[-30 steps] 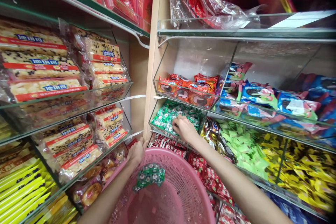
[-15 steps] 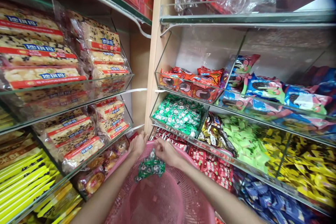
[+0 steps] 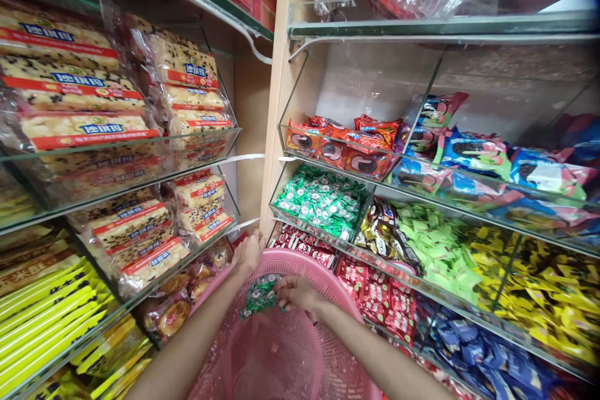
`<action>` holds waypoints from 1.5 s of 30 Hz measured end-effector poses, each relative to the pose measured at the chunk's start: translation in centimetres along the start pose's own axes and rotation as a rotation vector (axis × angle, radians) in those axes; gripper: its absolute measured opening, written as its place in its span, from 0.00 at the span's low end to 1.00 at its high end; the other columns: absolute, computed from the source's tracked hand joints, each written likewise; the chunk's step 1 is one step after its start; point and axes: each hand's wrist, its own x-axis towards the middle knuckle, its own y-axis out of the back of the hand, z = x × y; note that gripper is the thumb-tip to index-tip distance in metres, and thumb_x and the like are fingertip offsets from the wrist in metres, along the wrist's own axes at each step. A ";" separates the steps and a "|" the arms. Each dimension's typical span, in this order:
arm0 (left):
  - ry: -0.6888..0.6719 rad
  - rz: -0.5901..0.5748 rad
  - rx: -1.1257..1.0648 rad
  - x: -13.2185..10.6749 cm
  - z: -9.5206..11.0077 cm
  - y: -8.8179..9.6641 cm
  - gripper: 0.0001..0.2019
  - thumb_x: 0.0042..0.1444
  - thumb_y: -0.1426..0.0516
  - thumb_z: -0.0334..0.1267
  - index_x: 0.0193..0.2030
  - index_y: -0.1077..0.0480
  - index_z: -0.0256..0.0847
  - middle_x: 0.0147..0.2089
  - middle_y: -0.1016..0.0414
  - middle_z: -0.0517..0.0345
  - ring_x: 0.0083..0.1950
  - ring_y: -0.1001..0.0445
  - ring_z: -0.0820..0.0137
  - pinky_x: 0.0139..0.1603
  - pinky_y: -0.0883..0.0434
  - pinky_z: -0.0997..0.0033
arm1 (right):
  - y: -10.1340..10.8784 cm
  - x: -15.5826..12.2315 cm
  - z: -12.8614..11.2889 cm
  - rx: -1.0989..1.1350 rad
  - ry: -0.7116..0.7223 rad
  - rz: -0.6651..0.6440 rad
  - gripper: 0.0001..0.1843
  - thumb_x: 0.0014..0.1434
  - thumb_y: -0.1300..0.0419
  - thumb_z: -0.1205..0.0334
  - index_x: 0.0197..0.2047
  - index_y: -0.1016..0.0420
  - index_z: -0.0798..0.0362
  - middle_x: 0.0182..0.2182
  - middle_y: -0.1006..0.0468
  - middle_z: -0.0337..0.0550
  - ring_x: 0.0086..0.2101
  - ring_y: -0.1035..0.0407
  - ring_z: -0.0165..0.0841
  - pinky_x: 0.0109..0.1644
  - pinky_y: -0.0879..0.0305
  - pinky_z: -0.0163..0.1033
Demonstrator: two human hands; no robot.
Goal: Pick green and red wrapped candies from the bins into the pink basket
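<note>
A pink perforated plastic basket (image 3: 349, 284) stands in front of me, mostly bare inside. At its far left rim is my left hand (image 3: 248, 252), its fingers curled over the edge. My right hand (image 3: 299, 295) reaches inside the basket, with bent fingertips against the right side of a cluster of green-wrapped candies (image 3: 259, 295). It appears to grip them, though the fingers partly cover the contact. Whether a clear bag surrounds the cluster, I cannot tell. Similar green-wrapped candies (image 3: 321, 201) fill a shelf bin just beyond the basket.
Glass-fronted shelves surround the basket closely. Packaged sachima bars (image 3: 91, 131) line the left side. On the right are red snack packs (image 3: 340, 147), light green candies (image 3: 435, 240), yellow packets (image 3: 553, 287), red packets (image 3: 377, 290) and blue packets (image 3: 482, 347).
My right hand has moved down into the basket, beside the green candies, and its fingers have turned toward the left. My left hand stays at the rim. The view has shifted slightly.
</note>
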 end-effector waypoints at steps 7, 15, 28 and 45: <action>0.000 0.008 0.020 -0.1 0.1 0.1 0.19 0.59 0.61 0.50 0.45 0.37 0.43 0.38 0.24 0.49 0.40 0.25 0.61 0.36 0.35 0.68 | -0.1 0.1 0.5 0.060 0.015 0.014 0.09 0.43 0.45 0.72 0.30 0.30 0.55 0.22 0.28 0.35 0.21 0.34 0.24 0.23 0.39 0.29; -0.016 0.024 0.025 0.0 0.0 0.1 0.18 0.59 0.61 0.49 0.43 0.37 0.43 0.38 0.24 0.49 0.40 0.25 0.62 0.35 0.35 0.69 | -0.2 0.9 1.4 -0.332 0.190 0.131 0.09 0.38 0.46 0.76 0.22 0.33 0.53 0.18 0.33 0.33 0.21 0.39 0.26 0.25 0.41 0.32; 0.018 0.004 0.019 0.1 0.1 0.3 0.19 0.60 0.60 0.49 0.47 0.37 0.43 0.40 0.24 0.46 0.41 0.25 0.61 0.36 0.36 0.68 | -0.9 0.4 0.9 -0.787 0.261 0.249 0.06 0.39 0.43 0.70 0.20 0.35 0.50 0.23 0.27 0.36 0.28 0.33 0.35 0.28 0.45 0.37; 0.004 0.013 0.003 0.3 -0.2 -0.2 0.19 0.60 0.61 0.49 0.49 0.39 0.42 0.40 0.24 0.44 0.41 0.25 0.57 0.34 0.37 0.67 | 8.8 -7.1 -19.3 -1.330 0.642 0.219 0.16 0.47 0.40 0.72 0.41 0.26 0.52 0.32 0.28 0.41 0.35 0.36 0.33 0.38 0.43 0.35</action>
